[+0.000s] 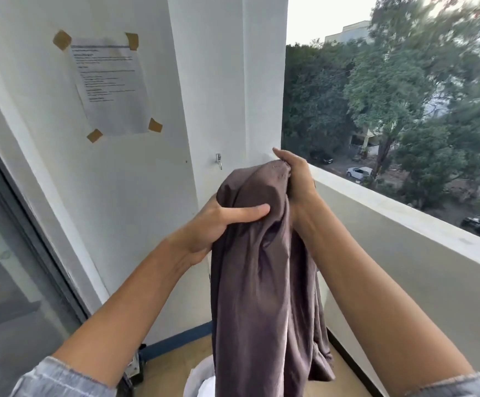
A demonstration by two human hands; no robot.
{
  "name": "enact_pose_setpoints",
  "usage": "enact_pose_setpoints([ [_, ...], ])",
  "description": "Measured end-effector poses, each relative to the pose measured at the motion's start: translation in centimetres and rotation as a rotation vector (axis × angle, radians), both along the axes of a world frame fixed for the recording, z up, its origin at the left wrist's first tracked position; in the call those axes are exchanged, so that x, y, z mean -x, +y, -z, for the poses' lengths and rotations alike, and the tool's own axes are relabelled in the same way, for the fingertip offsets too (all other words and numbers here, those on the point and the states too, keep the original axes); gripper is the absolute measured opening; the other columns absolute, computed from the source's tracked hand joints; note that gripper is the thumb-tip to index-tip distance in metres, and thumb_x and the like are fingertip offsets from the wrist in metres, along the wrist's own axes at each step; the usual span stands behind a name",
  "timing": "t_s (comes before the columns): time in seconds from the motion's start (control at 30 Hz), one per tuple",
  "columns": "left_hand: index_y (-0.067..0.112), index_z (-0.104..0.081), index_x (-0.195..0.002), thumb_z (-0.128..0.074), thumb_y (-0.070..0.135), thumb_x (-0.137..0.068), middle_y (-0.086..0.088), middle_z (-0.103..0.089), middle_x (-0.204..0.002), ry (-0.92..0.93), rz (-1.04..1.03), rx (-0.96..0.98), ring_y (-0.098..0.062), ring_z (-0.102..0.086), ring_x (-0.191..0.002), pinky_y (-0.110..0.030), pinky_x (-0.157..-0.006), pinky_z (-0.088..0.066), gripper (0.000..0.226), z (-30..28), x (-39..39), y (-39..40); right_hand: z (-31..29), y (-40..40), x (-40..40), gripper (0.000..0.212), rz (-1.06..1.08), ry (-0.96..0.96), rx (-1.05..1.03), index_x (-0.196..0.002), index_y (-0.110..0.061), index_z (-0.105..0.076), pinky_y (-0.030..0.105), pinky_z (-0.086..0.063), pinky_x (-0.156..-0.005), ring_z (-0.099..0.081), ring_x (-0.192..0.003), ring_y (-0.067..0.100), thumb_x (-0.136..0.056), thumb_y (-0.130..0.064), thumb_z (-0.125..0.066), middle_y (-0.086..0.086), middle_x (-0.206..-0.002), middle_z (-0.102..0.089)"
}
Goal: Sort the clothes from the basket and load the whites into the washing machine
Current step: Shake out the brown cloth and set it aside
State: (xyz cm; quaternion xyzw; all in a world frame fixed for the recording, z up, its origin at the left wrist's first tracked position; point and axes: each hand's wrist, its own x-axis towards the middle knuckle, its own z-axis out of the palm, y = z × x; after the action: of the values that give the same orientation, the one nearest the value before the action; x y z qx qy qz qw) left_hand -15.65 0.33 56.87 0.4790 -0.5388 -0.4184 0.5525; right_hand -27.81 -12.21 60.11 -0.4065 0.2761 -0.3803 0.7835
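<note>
Head view looks down past two pale denim sleeve cuffs (61, 376) at the lower edge, forearms reaching forward. Between them hangs a long brownish-grey soft cloth garment (264, 282), held upright and draping straight down from the hands. Below its hem, a white fabric-lined basket rim (198, 379) shows in part on the tan wooden floor (172, 365); what it contains is hidden by the garment.

Left hand (213, 224) grips the garment on its left side below the top, thumb stretched flat across the front of the cloth and the fingers curled round behind, out of sight. Right hand (296, 179) holds the topmost bunch of the garment, its fingers (286, 159) curled and pinching the gathered edge, higher than the left hand and just beside it.

Beyond the left fingers, a small metal hook (219, 161) is fixed to the white wall (175, 138). Higher and further left, a printed paper sheet (109, 84) is stuck on with brown tape at its corners; the text is too blurred to read. Left of that runs a dark-framed glass door (9, 239).

Right of the right fingers, a white-topped grey balcony parapet (404, 219) runs away, and past it stand green trees (404, 96) and parked cars (359, 171) on a street below.
</note>
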Motion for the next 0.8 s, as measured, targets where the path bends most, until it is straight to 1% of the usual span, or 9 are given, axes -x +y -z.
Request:
enact_pose_setpoints([
  [0.07, 0.013, -0.078, -0.117, -0.079, 0.02, -0.09, -0.011, -0.077, -0.12, 0.064, -0.04, 0.057, -0.024, -0.075, -0.109, -0.027, -0.086, -0.06, 0.028, -1.0, 0.5, -0.8, 1.0, 1.1, 0.8, 0.055, -0.062, -0.033, 0.035, -0.075, -0.001, -0.075, 0.025, -0.059, -0.058, -0.074, -0.062, 0.021, -0.108, -0.035, -0.046, 0.011, -0.069, -0.074],
  [0.13, 0.002, -0.076, -0.117, -0.077, 0.019, -0.092, -0.016, -0.076, -0.118, 0.13, -0.116, 0.075, -0.029, -0.075, -0.107, -0.033, -0.087, -0.061, 0.031, -2.2, 1.1, -1.6, 2.7, 2.6, 1.6, 0.045, -0.097, 0.03, 0.123, -0.081, -0.015, -0.068, 0.02, -0.055, -0.053, -0.071, -0.054, 0.005, -0.114, -0.02, -0.037, -0.006, -0.059, -0.073],
  [0.23, -0.001, -0.076, -0.116, -0.08, 0.025, -0.089, -0.018, -0.077, -0.115, 0.234, -0.198, 0.031, -0.032, -0.075, -0.105, -0.04, -0.09, -0.063, 0.037, -3.9, 1.8, -2.7, 5.4, 4.1, 2.8, 0.04, -0.096, 0.222, 0.185, -0.077, -0.018, -0.049, 0.006, -0.041, -0.042, -0.056, -0.061, 0.013, -0.111, -0.001, -0.038, 0.01, -0.066, -0.057],
  [0.33, 0.002, -0.076, -0.119, -0.081, 0.031, -0.086, -0.018, -0.076, -0.117, 0.366, -0.214, -0.066, -0.037, -0.073, -0.11, -0.05, -0.099, -0.058, 0.045, -4.9, 2.0, -3.4, 7.0, 3.8, 4.3, 0.052, -0.166, 0.314, 0.245, -0.061, -0.009, -0.055, 0.007, -0.036, -0.04, -0.042, -0.057, 0.01, -0.109, 0.006, -0.039, 0.008, -0.062, -0.044],
  [0.4, 0.003, -0.076, -0.118, -0.077, 0.031, -0.088, -0.016, -0.078, -0.114, 0.42, -0.261, -0.071, -0.035, -0.074, -0.11, -0.049, -0.103, -0.056, 0.041, -5.3, 1.8, -3.9, 6.6, 3.2, 3.6, 0.043, -0.107, 0.192, 0.254, -0.081, -0.008, -0.07, 0.008, -0.046, -0.055, -0.056, -0.063, 0.005, -0.111, -0.003, -0.04, 0.003, -0.064, -0.064],
  [0.47, 0.003, -0.078, -0.111, -0.073, 0.028, -0.091, -0.015, -0.078, -0.113, 0.482, -0.288, -0.071, -0.033, -0.075, -0.104, -0.046, -0.102, -0.057, 0.032, -5.5, 1.5, -4.2, 5.7, 3.1, 3.5, 0.041, -0.179, 0.006, 0.29, -0.109, -0.018, -0.076, 0.019, -0.058, -0.076, -0.071, -0.087, 0.012, -0.115, -0.03, -0.037, -0.002, -0.091, -0.08],
  [0.6, 0.006, -0.079, -0.101, -0.067, 0.037, -0.095, -0.015, -0.079, -0.105, 0.528, -0.281, -0.106, -0.032, -0.076, -0.096, -0.04, -0.087, -0.061, 0.034, -5.4, 0.8, -4.4, 6.0, 1.5, 4.0, 0.088, -0.451, -0.149, 0.204, -0.15, -0.016, -0.056, 0.046, -0.047, -0.114, -0.056, -0.139, 0.034, -0.094, -0.082, -0.041, 0.018, -0.15, -0.058],
  [0.7, -0.006, -0.07, -0.126, -0.066, 0.054, -0.091, -0.023, -0.072, -0.125, 0.527, -0.116, -0.159, -0.039, -0.071, -0.115, -0.048, -0.094, -0.06, 0.069, -5.4, 0.1, -4.0, 5.4, 1.2, 4.7, 0.068, -0.428, -0.071, 0.259, -0.14, -0.014, -0.066, 0.045, -0.05, -0.112, -0.062, -0.133, 0.032, -0.095, -0.066, -0.064, 0.017, -0.144, -0.064],
  [0.8, -0.008, -0.053, -0.145, -0.067, 0.062, -0.089, -0.016, -0.055, -0.146, 0.608, 0.059, -0.178, -0.03, -0.045, -0.146, -0.049, -0.119, -0.039, 0.091, -5.1, -0.1, -3.8, 4.2, 0.8, 4.5, 0.028, -0.316, -0.076, 0.387, -0.119, -0.019, -0.079, 0.038, -0.06, -0.094, -0.075, -0.111, 0.027, -0.097, -0.035, -0.073, 0.016, -0.125, -0.075],
])
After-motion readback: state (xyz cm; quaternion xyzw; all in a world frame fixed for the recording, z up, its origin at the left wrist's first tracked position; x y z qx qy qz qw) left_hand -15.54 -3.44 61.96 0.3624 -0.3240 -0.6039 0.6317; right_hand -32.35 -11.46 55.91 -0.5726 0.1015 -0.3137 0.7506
